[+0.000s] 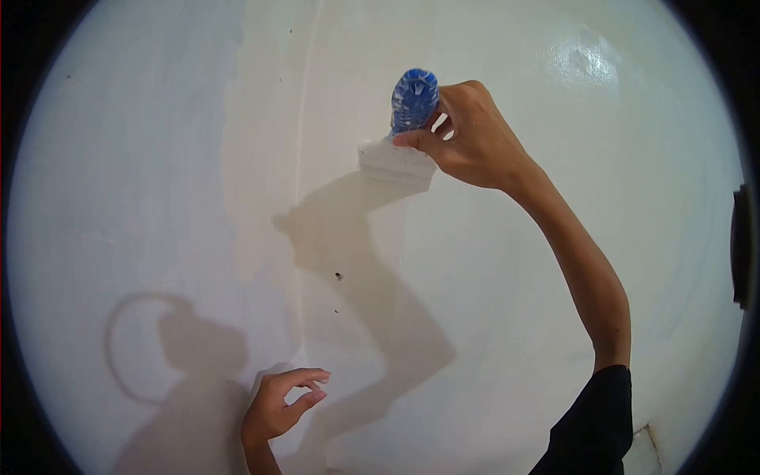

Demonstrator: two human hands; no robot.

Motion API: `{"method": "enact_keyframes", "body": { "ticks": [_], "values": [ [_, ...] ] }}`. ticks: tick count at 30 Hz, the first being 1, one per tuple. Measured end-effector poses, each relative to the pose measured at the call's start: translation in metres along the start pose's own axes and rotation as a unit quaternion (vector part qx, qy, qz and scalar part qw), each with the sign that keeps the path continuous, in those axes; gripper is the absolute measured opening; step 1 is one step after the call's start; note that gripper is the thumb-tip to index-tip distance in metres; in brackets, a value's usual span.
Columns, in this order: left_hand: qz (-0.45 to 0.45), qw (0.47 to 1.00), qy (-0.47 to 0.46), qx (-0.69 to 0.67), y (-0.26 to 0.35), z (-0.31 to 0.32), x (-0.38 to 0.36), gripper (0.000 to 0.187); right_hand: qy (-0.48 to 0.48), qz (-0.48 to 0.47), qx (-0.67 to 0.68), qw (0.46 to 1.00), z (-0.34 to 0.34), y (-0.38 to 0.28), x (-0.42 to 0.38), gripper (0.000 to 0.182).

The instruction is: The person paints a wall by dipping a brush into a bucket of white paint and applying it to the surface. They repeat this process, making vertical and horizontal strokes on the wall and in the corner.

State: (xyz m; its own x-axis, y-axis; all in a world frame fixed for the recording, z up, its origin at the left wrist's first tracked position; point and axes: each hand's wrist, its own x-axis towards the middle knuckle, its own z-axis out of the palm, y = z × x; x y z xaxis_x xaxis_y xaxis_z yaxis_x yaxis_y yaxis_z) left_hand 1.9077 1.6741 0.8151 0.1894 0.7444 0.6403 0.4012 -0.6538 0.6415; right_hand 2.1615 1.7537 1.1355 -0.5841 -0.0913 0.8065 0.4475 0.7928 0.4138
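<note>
My right hand [467, 138] is raised against a white wall [570, 237] and grips a putty knife [408, 131] by its blue handle. The wide blade, coated in white filler, lies flat on the wall just left of the hand. My left hand [279, 405] hovers low near the wall with the fingers loosely curled and apart, holding nothing. A vertical band of fresher, creamier filler [265, 158] runs down the wall left of the knife.
A small dark hole [339, 276] marks the wall below the knife. Shadows of my arm and head fall across the lower wall. A dark object [741, 245] sits at the far right edge.
</note>
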Motion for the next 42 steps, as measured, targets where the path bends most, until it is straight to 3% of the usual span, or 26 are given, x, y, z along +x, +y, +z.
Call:
{"method": "enact_keyframes", "body": {
  "ticks": [6, 9, 12, 16, 19, 21, 22, 27, 29, 32, 33, 40, 42],
  "values": [
    [-0.006, 0.999, -0.04, -0.022, 0.028, -0.016, 0.011, 0.024, 0.008, -0.016, -0.008, 1.0, -0.028, -0.02, 0.017, 0.023],
    [0.002, 0.999, -0.047, -0.026, 0.056, -0.019, 0.011, 0.023, -0.033, -0.005, -0.057, 0.998, -0.05, -0.031, 0.023, 0.026],
    [0.037, 0.998, -0.027, -0.042, 0.073, -0.021, 0.01, 0.021, -0.103, 0.089, -0.048, 0.99, -0.082, -0.062, 0.042, 0.031],
    [0.02, 0.999, -0.024, -0.034, 0.084, -0.027, -0.008, 0.019, -0.042, 0.059, 0.001, 0.997, -0.081, -0.058, 0.049, 0.033],
    [0.045, 0.996, -0.004, -0.075, 0.076, -0.013, 0.025, 0.018, -0.003, -0.013, -0.057, 0.998, -0.092, -0.029, 0.117, 0.032],
    [0.057, 0.996, -0.002, -0.073, 0.071, -0.019, 0.024, 0.017, 0.105, -0.078, -0.098, 0.987, -0.1, -0.02, 0.151, 0.024],
    [0.064, 0.996, 0.001, -0.066, 0.071, -0.021, 0.024, 0.017, 0.097, -0.032, -0.15, 0.983, -0.114, -0.024, 0.162, 0.033],
    [0.039, 0.996, 0.08, -0.018, 0.068, -0.02, 0.018, 0.013, 0.22, -0.052, -0.12, 0.967, -0.144, 0.025, 0.222, 0.017],
    [0.041, 0.995, 0.094, 0.0, 0.056, -0.015, 0.019, 0.011, 0.275, -0.071, -0.135, 0.949, -0.138, 0.047, 0.231, 0.018],
    [-0.071, 0.996, 0.05, -0.014, 0.042, -0.017, 0.013, 0.029, 0.354, -0.117, -0.201, 0.906, -0.129, 0.081, 0.247, 0.02],
    [-0.074, 0.995, 0.06, -0.015, 0.045, -0.017, 0.012, 0.027, 0.379, -0.136, -0.234, 0.885, -0.128, 0.079, 0.248, 0.02],
    [-0.015, 0.992, 0.117, 0.042, 0.036, -0.012, 0.018, 0.02, 0.351, -0.2, -0.124, 0.906, -0.11, 0.09, 0.239, 0.017],
    [-0.002, 0.993, 0.113, 0.03, 0.036, -0.013, 0.021, 0.018, 0.315, -0.111, -0.205, 0.92, -0.099, 0.091, 0.212, 0.015]
  ]
}}
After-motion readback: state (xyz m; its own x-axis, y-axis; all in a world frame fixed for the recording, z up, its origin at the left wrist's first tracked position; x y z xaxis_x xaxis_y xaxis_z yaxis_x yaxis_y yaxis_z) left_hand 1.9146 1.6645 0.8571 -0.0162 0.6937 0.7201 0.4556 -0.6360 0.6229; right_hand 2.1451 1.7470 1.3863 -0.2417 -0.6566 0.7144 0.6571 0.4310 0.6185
